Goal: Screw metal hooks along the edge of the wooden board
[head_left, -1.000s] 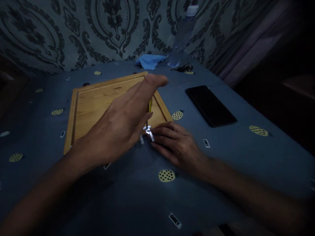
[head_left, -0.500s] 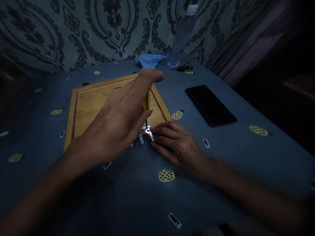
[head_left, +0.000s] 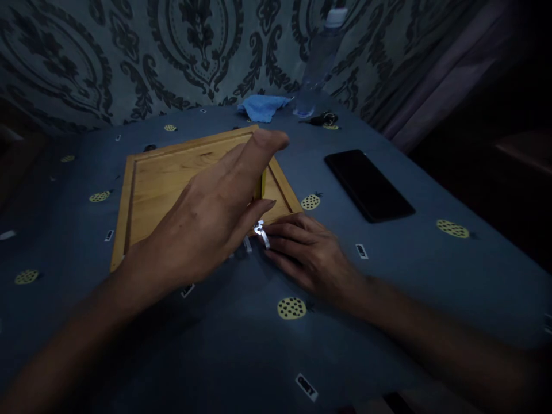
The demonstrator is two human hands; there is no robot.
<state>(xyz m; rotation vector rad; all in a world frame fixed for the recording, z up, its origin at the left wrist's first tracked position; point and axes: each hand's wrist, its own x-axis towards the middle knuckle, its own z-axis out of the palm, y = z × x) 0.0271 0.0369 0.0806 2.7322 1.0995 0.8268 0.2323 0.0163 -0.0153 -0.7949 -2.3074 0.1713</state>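
My left hand (head_left: 207, 213) is closed round the yellow handle of a screwdriver (head_left: 263, 183), held nearly upright above the near edge of a wooden board (head_left: 172, 184). The hand hides most of the handle, and the shaft is covered now. Beneath it, a small shiny metal bracket (head_left: 260, 227) sits at the board's near edge, with a curved part reaching down past the edge. My right hand (head_left: 313, 250) pinches the bracket's right side, fingertips against it. Another small metal strip (head_left: 247, 244) shows just left of the bracket, partly behind my left hand.
A black phone (head_left: 369, 185) lies on the patterned blue tablecloth (head_left: 345, 322) to the right. At the back are a blue cloth (head_left: 264, 107), a clear plastic bottle (head_left: 318, 69) and a small dark object (head_left: 324, 119). A patterned curtain or wall covering (head_left: 202, 52) rises behind the table.
My left hand has turned and shifted slightly right and down with the screwdriver, so the shaft no longer shows. My right hand and the board have stayed in place.
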